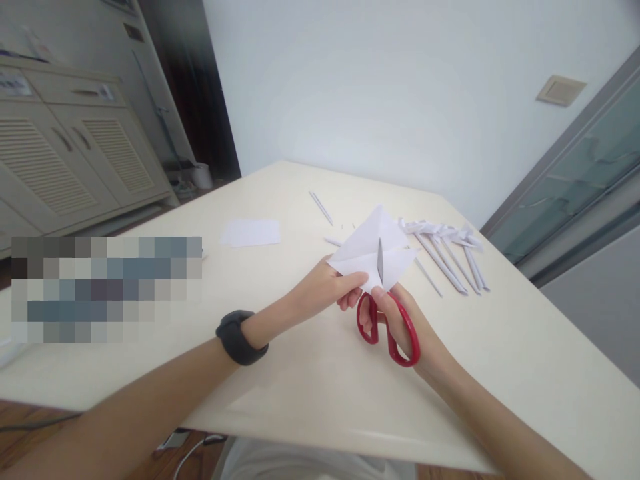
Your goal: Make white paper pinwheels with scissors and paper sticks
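Right of the frame's centre, the left hand [327, 288] pinches a folded white paper sheet [373, 250] while the right hand [400, 320] grips red-handled scissors [387, 320], blade upright against the paper, above the cream table [300, 380].

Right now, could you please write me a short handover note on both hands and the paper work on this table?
Left hand: pinches the folded white paper above the table.
Right hand: in the red scissors, blade into the paper's lower edge.
Done: a pile of cut paper strips lies to the right; a flat sheet lies to the left.
Left: this cut is only partway in.
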Demonstrator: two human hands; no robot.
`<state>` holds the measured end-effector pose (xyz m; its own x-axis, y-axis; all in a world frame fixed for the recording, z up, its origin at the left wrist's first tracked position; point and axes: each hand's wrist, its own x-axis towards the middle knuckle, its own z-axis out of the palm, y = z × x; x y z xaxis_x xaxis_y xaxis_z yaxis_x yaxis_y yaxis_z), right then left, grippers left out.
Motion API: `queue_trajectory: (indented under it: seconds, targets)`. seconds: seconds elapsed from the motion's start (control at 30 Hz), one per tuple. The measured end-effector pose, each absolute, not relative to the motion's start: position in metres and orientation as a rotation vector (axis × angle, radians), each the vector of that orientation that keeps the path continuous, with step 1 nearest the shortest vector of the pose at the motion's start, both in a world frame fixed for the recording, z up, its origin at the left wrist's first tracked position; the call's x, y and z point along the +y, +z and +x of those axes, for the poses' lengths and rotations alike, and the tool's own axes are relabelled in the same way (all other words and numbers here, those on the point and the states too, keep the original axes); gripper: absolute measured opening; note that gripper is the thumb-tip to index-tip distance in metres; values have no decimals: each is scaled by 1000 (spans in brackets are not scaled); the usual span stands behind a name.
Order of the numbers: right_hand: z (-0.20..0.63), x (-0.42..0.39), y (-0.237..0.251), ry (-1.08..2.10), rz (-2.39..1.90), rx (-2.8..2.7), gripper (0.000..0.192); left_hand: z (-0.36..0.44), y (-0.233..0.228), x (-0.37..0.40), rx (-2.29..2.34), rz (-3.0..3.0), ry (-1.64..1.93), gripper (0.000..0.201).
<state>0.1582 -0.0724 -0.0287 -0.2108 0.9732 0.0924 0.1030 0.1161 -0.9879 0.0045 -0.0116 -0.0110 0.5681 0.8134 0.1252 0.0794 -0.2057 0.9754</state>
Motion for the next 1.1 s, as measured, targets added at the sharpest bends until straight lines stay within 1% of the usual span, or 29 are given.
queue_trajectory:
  seconds: [0.33, 0.6, 1.1]
  targets:
    - [158, -73, -26, 1251, -1085, -1486, 33, 3, -12, -12, 754, 1674, 804, 27]
    - [157, -72, -25, 1258, -1080, -1507, 36, 3, -10, -14, 762, 1681, 793, 26]
    - [159, -73, -28, 1252, -1106, -1475, 24, 3, -11, -13, 758, 1673, 788, 27]
